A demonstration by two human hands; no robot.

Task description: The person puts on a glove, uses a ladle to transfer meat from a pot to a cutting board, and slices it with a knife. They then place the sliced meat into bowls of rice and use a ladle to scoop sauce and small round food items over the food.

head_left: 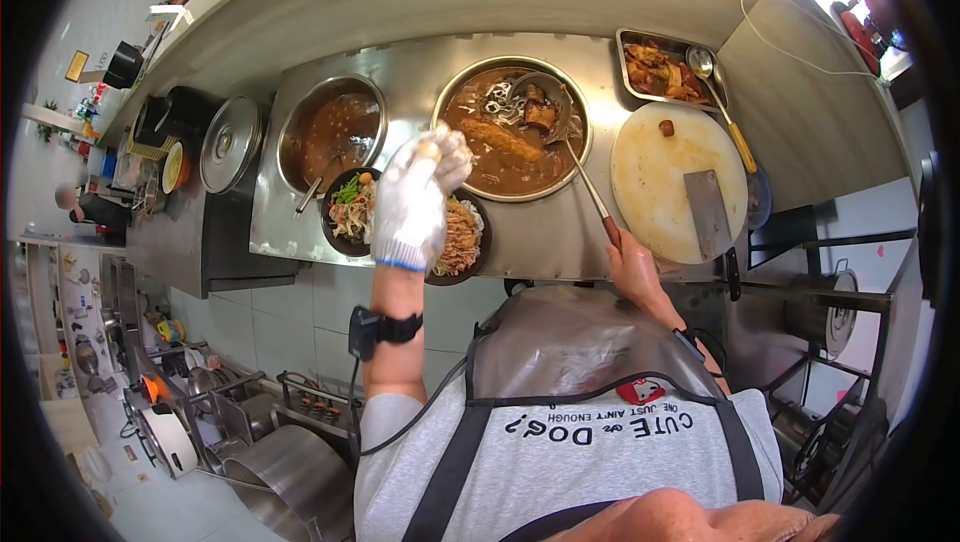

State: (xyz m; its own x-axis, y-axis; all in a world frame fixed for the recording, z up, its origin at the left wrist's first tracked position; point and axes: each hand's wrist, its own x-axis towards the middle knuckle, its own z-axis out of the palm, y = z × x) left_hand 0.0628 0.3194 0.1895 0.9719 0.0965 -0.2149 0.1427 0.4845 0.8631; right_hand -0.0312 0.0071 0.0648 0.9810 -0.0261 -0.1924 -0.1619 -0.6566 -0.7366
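Left hand (412,207) is pinching a morsel (430,150) over the part-filled plate (331,230) (greens, noodles). Right hand (632,267) is clenching the ladle (585,182), dipping into the pot (441,107) beyond the grip.

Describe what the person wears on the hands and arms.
Left hand: white knit glove with a blue cuff edge; a black strap with a small black device and cable circles the forearm. Right hand: ungloved. Grey short sleeves.
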